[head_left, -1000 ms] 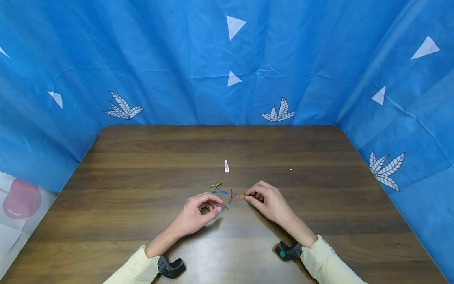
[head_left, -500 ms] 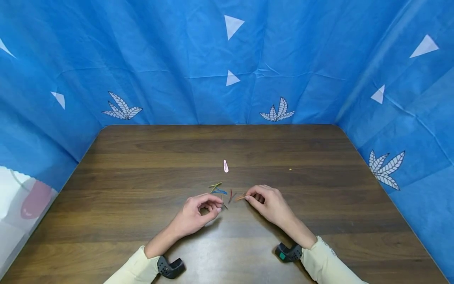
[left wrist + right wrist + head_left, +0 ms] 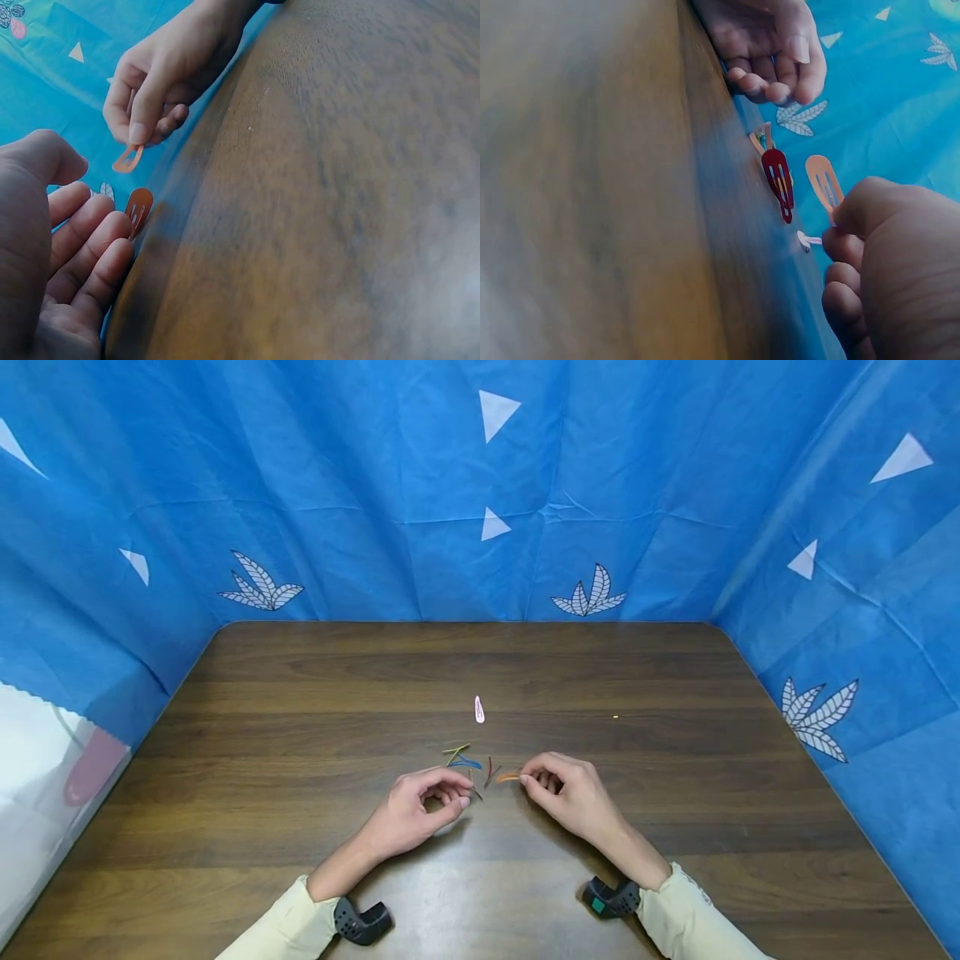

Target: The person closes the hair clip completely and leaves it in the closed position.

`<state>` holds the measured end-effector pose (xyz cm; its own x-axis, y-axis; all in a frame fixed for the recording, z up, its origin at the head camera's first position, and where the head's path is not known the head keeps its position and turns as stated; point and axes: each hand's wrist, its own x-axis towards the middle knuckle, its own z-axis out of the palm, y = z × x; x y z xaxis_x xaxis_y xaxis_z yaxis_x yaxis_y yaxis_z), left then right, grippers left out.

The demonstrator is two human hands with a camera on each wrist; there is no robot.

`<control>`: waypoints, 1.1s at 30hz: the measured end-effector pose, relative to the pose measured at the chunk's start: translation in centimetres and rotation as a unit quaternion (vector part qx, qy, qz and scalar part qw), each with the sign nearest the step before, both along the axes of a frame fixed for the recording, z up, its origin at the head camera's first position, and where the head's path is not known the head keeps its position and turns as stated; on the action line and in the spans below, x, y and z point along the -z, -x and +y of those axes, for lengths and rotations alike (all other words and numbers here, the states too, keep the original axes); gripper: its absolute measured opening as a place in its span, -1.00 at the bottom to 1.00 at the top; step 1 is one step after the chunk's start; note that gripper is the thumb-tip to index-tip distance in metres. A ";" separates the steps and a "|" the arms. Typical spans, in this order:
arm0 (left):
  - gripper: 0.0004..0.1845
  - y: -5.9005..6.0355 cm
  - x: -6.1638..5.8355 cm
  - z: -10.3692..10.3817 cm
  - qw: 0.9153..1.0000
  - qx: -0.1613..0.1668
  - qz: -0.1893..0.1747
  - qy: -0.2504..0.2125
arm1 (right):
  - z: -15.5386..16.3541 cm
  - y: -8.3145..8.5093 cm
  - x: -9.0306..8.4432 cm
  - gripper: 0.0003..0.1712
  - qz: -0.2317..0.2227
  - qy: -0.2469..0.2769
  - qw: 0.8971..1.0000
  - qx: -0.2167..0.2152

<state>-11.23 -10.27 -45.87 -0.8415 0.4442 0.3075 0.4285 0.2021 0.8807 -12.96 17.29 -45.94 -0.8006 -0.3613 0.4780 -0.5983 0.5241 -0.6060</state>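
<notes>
Between thumb and fingertips my right hand pinches an orange snap hair clip, its rounded end pointing toward the left hand. The right wrist view shows the slotted face of this orange clip. My left hand holds nothing; its fingers curl loosely with the thumb apart. A thin dark hair clip lies at its fingertips. Between the hands stands a dark red clip, with a grey clip beside it in the head view. Blue and yellow-green clips lie just beyond the left hand.
Farther back on the brown wooden table lies a pale pink hair clip. A tiny yellow piece is off to the right. A blue patterned curtain hangs round the table's back and sides.
The right hand has lowered slightly and turned the orange clip, which shows more of its face now. The left hand and the other clips stay where they were.
</notes>
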 end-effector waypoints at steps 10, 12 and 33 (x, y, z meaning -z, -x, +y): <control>-0.82 -0.4 -0.2 0.1 1.000 -0.006 -0.011 -0.007 | -0.5 -0.9 0.1 -0.77 0.008 0.023 0.999 -0.030; -0.82 -0.5 -0.2 0.1 1.000 -0.008 -0.013 -0.008 | -0.6 -1.1 0.0 -0.78 0.003 0.027 0.999 -0.032; -0.83 -0.9 -0.1 0.6 0.999 0.005 0.030 -0.033 | -1.3 -1.9 -0.8 -0.76 -0.010 0.087 0.994 -0.059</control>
